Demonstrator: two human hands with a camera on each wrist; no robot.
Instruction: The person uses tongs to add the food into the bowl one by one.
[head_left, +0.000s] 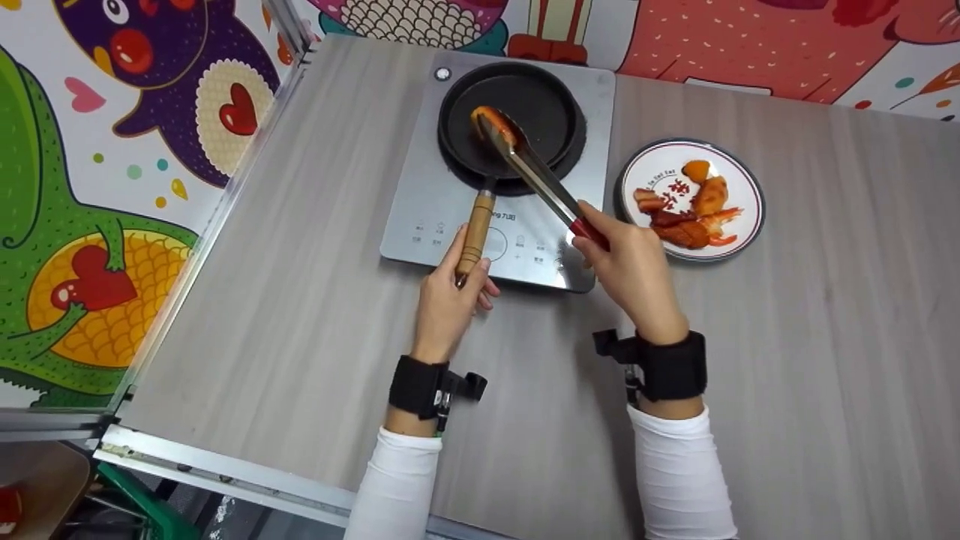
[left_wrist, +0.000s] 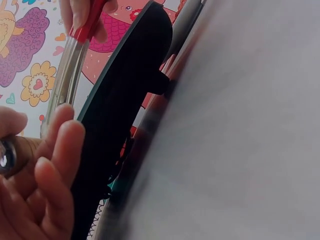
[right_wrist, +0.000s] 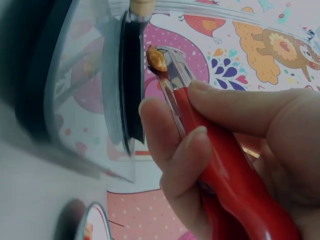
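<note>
My left hand (head_left: 448,300) grips the wooden handle (head_left: 476,232) of a small black frying pan (head_left: 517,90), which sits on a silver induction cooker (head_left: 420,187). In my right hand (head_left: 634,262) are metal tongs (head_left: 544,180) with red grips (right_wrist: 220,160), thumb on one side and fingers on the other. The tongs' tips pinch an orange-brown piece of food (head_left: 495,124) over the pan's inside. In the left wrist view, the left hand's fingers (left_wrist: 62,150) curl loosely beside the handle's end.
Right of the cooker stands a white plate (head_left: 637,176) with a dark rim, bearing several food pieces, among them an orange wing-like piece (head_left: 710,196) and a shrimp-like piece (head_left: 721,225). Painted cartoon panels (head_left: 225,90) border the grey wooden table (head_left: 300,300) at the left and back.
</note>
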